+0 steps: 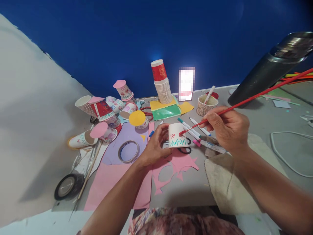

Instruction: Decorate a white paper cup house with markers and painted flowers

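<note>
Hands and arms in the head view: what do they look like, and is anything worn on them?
They are a person's: the left hand and right hand are five-fingered and ungloved, with no jewellery that I can make out. The forearms show no long sleeves or cables. Below, a patterned garment in muted reddish-brown shows.

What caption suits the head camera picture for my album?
Left hand holds a paper cup; right hand touches it with a red brush.

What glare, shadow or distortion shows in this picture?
Head view: the phone glares white with blocky edges; the bottle leans outward, probably wide-angle stretch; a soft shadow darkens the pale wall; the cup in the left hand looks fairly sharp.
</note>
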Demonstrator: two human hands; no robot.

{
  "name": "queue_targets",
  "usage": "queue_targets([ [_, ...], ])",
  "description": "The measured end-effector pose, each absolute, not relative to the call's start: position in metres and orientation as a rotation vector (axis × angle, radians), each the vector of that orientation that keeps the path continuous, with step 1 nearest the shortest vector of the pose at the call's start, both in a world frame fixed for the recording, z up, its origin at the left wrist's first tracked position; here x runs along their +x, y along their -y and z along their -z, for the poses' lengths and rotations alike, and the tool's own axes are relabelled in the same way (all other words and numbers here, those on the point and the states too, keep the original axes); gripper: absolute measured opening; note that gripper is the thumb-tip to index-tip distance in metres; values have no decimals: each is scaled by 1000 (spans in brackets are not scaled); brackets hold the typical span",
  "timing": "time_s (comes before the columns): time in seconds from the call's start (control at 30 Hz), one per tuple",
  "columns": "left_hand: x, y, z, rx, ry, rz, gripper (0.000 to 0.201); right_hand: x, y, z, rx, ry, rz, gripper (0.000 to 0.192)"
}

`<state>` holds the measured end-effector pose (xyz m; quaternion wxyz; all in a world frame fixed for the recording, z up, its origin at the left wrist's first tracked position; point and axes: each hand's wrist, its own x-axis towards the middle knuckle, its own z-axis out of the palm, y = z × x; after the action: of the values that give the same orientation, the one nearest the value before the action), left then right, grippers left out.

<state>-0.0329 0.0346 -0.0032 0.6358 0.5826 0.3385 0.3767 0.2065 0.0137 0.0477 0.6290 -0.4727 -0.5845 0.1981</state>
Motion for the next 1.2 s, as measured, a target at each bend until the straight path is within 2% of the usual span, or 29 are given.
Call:
queue_targets([
  [1.2, -36, -36, 7, 1280, -732, -873, 72, 209, -14, -52, -1102, 1350, -495, 37],
])
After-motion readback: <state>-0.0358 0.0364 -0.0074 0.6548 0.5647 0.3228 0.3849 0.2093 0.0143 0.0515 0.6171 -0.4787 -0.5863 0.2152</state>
